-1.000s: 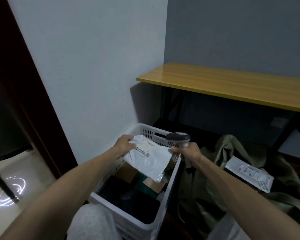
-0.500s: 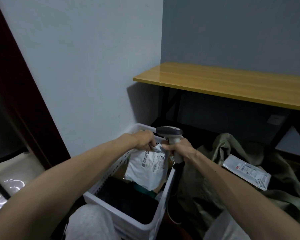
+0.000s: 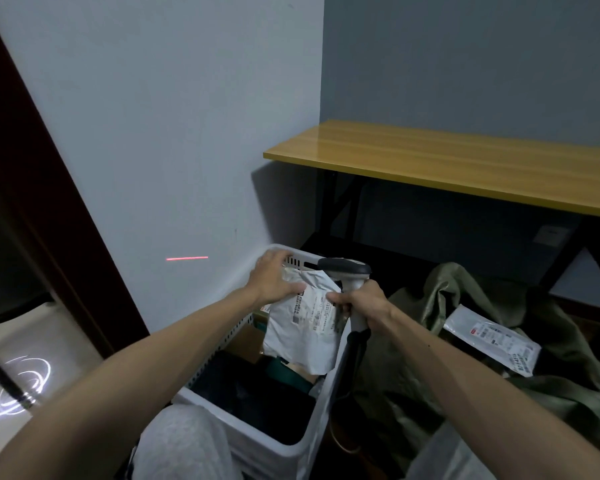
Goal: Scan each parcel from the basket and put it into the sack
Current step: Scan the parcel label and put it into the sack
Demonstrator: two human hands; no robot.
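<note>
Crumpled grey plastic mailer parcel (image 3: pixel 302 332) held over white plastic basket (image 3: pixel 267 453).
Grip: left hand (image 3: pixel 274 280) clamped on parcel top; right hand (image 3: pixel 362 306) clamped round grey handheld scanner (image 3: pixel 345 268).

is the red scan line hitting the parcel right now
No, the red line shows on the wall, left of the basket, and none of it falls on the parcel.

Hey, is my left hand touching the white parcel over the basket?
Touching. The head view shows the left hand gripping the crumpled top of the white parcel, with no gap between them.
</note>
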